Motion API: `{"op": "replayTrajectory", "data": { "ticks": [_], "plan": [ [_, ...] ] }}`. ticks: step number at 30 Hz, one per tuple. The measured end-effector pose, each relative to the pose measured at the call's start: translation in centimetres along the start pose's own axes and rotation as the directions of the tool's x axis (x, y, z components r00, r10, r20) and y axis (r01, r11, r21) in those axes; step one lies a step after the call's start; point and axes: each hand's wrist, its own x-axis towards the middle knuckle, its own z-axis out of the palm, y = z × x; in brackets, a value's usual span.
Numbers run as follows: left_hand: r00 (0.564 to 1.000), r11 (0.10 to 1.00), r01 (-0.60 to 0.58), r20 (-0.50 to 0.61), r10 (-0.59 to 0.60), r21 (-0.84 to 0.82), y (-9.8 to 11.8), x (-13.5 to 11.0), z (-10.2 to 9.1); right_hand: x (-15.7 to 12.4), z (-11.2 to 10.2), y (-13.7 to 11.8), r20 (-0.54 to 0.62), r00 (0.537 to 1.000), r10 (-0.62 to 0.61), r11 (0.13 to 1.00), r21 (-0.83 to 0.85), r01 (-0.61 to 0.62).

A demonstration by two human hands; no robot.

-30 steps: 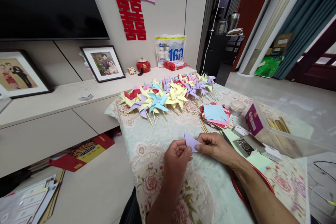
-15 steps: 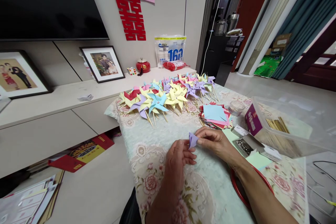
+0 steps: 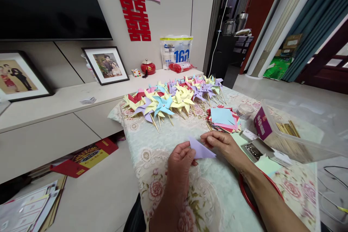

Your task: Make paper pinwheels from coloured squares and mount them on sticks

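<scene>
My left hand pinches a purple piece of paper between thumb and fingers. The paper is folded into a triangle and points to the right. Just above it is my right hand, its fingers loosely stretched and apart from the paper. Many paper pinwheels on sticks lie crowded at the far side of the table. Beyond my right hand is a stack of coloured paper squares, blue on top. An opened small box of metal pins sits right of my right wrist.
A clear plastic tub with wooden sticks stands at the right, near a round clear container. A red curved loop lies under my right forearm. Behind the floral tablecloth runs a low white cabinet with framed photos.
The purple paper has passed from my right hand into my left and now shows as a wider triangle. My right fingers have come off it.
</scene>
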Motion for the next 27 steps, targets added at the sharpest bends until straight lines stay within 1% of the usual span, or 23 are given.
{"op": "replayTrajectory", "data": {
  "ticks": [4, 6, 8, 11, 15, 18, 22, 27],
  "plan": [
    [0.993, 0.993, -0.055, -0.096, 0.065, 0.103, -0.51, 0.39, -0.04, -0.08, 0.15, -0.18, 0.139, 0.990, 0.003, 0.999, -0.035, 0.002],
    [0.992, 0.991, -0.057, -0.108, 0.070, 0.121, -0.61, 0.44, -0.06, -0.19, 0.34, -0.28, 0.182, 0.983, 0.039, 0.997, -0.069, -0.027],
    [0.994, 0.990, -0.047, -0.087, 0.059, 0.132, -0.59, 0.32, -0.01, -0.29, 0.51, -0.34, 0.185, 0.979, 0.086, 0.991, -0.113, -0.066],
    [0.998, 0.987, -0.038, -0.041, 0.045, 0.156, -0.50, 0.04, 0.14, -0.37, 0.57, -0.33, 0.164, 0.980, 0.113, 0.982, -0.165, -0.086],
    [0.995, 0.980, -0.092, -0.018, 0.097, 0.178, -0.47, 0.00, 0.15, -0.44, 0.46, -0.31, 0.183, 0.976, 0.115, 0.982, -0.169, -0.084],
    [0.990, 0.977, -0.123, -0.043, 0.132, 0.174, -0.52, 0.18, -0.07, -0.45, 0.52, -0.37, 0.190, 0.977, 0.101, 0.987, -0.142, -0.075],
    [0.991, 0.983, -0.104, -0.070, 0.116, 0.151, -0.54, 0.33, -0.23, -0.40, 0.54, -0.41, 0.187, 0.977, 0.097, 0.992, -0.092, -0.081],
    [0.997, 0.986, -0.069, -0.017, 0.072, 0.149, -0.23, -0.04, 0.25, -0.27, 0.34, -0.24, 0.174, 0.976, 0.128, 0.991, -0.064, -0.118]
  ]
}}
